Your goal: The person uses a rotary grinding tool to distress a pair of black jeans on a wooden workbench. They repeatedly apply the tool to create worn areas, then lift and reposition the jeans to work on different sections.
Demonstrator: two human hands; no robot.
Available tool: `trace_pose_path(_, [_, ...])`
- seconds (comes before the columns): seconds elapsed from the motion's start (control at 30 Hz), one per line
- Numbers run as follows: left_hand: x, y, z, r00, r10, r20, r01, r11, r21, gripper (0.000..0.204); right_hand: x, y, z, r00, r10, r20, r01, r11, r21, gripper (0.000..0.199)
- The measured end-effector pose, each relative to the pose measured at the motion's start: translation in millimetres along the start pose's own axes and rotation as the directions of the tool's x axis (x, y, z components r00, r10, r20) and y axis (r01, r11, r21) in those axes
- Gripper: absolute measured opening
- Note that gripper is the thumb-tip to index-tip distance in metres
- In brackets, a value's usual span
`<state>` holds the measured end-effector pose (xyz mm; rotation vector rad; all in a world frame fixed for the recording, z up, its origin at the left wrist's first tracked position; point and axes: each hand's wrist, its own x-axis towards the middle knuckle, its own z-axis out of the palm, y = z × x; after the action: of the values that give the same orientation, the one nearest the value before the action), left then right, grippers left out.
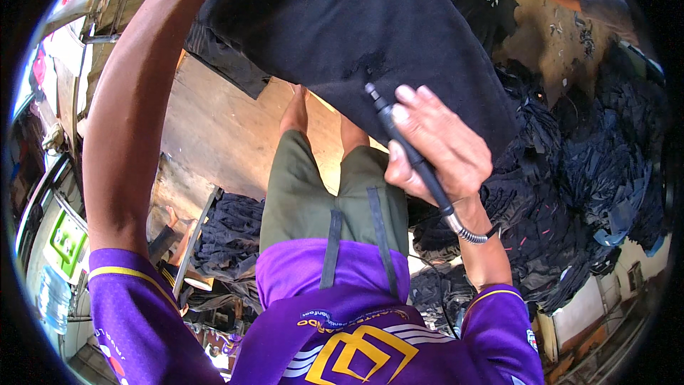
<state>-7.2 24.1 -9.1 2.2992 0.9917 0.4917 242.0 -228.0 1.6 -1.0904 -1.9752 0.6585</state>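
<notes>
- Right hand [447, 148]: the black pen-shaped tool [388, 120] is grasped between thumb and fingers, with its tip directed away from the body.
- Left hand: its state cannot be told; the left forearm [132, 114] is extended past the upper edge of the view.
- Tool position: the tip is located over the near part of the black cloth [335, 21], just beside a rough dark patch [363, 64]; contact between tip and cloth cannot be confirmed.
- Tool rear end: a coiled metal spring [467, 236] is fitted and is curved beside the right wrist.
- Cloth position: the upper middle of the view is filled by the cloth, beyond the green shorts [299, 185].
- Surroundings: a large heap of dark fabric [548, 192] is located at the right; a smaller dark pile [231, 232] is placed at the lower left, near the shorts.
</notes>
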Motion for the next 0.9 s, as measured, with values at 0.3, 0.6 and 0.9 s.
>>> trace_pose_path(0.3, [0.3,0.4,-0.6,1.0,0.024,-0.018,-0.025,0.999,-0.028,0.045,-2.0,-0.8,-1.1,0.992,0.074,-0.098,-0.081,0.994,-0.072,0.031])
trace_pose_path(0.6, [0.1,4.9,-2.7,0.999,-0.047,0.029,0.047,0.999,-0.013,0.047,-3.8,-1.4,-3.6,0.999,0.027,-0.031,-0.028,0.999,-0.034,0.034])
trace_pose_path(0.9, [-0.1,1.8,0.3,1.0,-0.03,-0.002,0.03,0.999,-0.044,0.046,-6.4,-3.7,-3.6,0.998,0.032,-0.054,-0.034,0.999,-0.033,0.032])
